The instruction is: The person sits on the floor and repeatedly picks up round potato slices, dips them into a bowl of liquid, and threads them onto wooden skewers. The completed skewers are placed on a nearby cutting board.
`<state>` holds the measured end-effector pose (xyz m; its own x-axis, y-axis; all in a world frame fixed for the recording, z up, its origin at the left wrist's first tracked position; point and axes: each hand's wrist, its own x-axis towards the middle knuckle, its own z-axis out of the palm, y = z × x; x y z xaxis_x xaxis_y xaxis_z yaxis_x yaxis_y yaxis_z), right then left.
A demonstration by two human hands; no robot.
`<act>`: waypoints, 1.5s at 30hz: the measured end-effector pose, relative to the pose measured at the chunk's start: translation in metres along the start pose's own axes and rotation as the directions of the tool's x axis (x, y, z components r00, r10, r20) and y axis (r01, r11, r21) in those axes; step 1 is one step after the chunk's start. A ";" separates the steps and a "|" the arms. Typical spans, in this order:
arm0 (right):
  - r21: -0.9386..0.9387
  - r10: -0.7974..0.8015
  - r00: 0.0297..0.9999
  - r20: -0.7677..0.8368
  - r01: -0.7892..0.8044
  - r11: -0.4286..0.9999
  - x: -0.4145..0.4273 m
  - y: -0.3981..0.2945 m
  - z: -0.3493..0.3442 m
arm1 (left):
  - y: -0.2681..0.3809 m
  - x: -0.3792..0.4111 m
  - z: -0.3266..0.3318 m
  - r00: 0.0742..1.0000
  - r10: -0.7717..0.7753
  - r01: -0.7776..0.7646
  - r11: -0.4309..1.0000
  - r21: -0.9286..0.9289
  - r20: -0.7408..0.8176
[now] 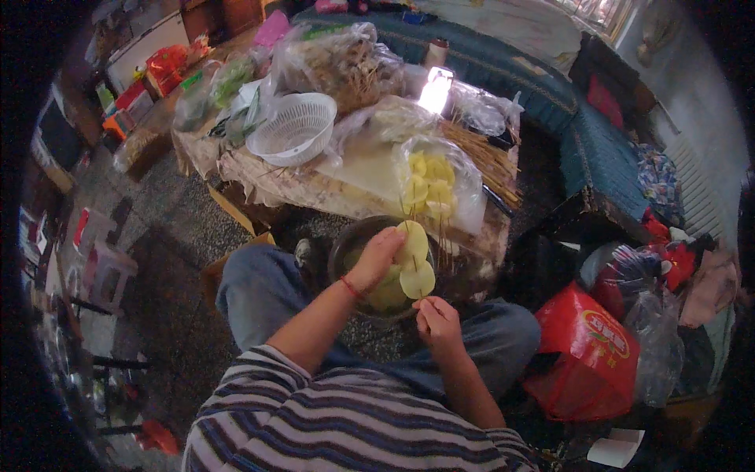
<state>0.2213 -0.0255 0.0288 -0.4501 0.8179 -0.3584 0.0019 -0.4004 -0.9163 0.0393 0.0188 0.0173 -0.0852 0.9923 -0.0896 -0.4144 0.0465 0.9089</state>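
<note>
Two pale yellow slices, which look like potato, are threaded on a thin skewer (415, 259) above a dark basin (340, 248). My left hand (380, 253) grips the upper slice (414, 241) at its left edge. Below the lower slice (417, 280), my right hand (437, 321) pinches the near end of the skewer. More pale slices (386, 289) lie in the basin, partly hidden by my left hand. Just beyond, several finished skewers of yellow slices (429, 180) rest on a clear plastic bag at the table's edge, their sticks pointing towards me.
On the cloth-covered low table (283, 189) stand a white plastic colander (293, 130), a large bag of brownish food (348, 65) and a lit phone (435, 91). Bare bamboo skewers (486, 159) lie at its right. A red bag (584, 354) sits beside my right knee.
</note>
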 end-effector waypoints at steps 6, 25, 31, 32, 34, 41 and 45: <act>-0.117 0.001 0.995 -0.103 -0.013 0.993 0.002 -0.012 -0.002 | 0.006 0.006 -0.018 0.983 -0.170 0.172 0.985 0.014 -0.064; -0.288 -0.174 0.980 -0.097 0.139 0.948 0.014 0.013 -0.026 | -0.173 -0.006 -0.119 0.993 -0.117 -0.037 -0.280 0.959 0.004; -0.255 -0.137 0.986 -0.099 0.108 0.961 0.019 0.020 -0.022 | -0.149 -0.005 -0.114 0.974 -0.226 -0.118 -0.382 0.917 0.031; -0.250 -0.137 0.985 -0.105 0.107 0.962 0.020 0.019 -0.021 | -0.146 -0.004 -0.115 0.969 -0.238 -0.163 -0.406 0.899 0.068; -0.193 -0.091 0.991 -0.103 0.070 0.979 0.019 0.015 -0.018 | -0.145 -0.003 -0.116 0.972 -0.232 -0.125 -0.349 0.929 0.044; -0.244 -0.093 0.986 -0.138 0.057 0.968 0.014 0.006 -0.018 | -0.216 0.022 -0.199 0.966 -0.132 -0.247 -0.236 0.940 0.221; -0.144 -0.158 0.975 -0.154 0.136 0.980 0.012 0.007 -0.021 | -0.143 0.029 -0.152 0.978 -0.181 -0.072 0.148 0.986 0.099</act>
<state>0.2348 -0.0104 0.0143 -0.3018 0.9246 -0.2325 0.0696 -0.2218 -0.9726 -0.0417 0.0236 -0.1768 0.0811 0.9738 -0.2123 0.8384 0.0486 0.5429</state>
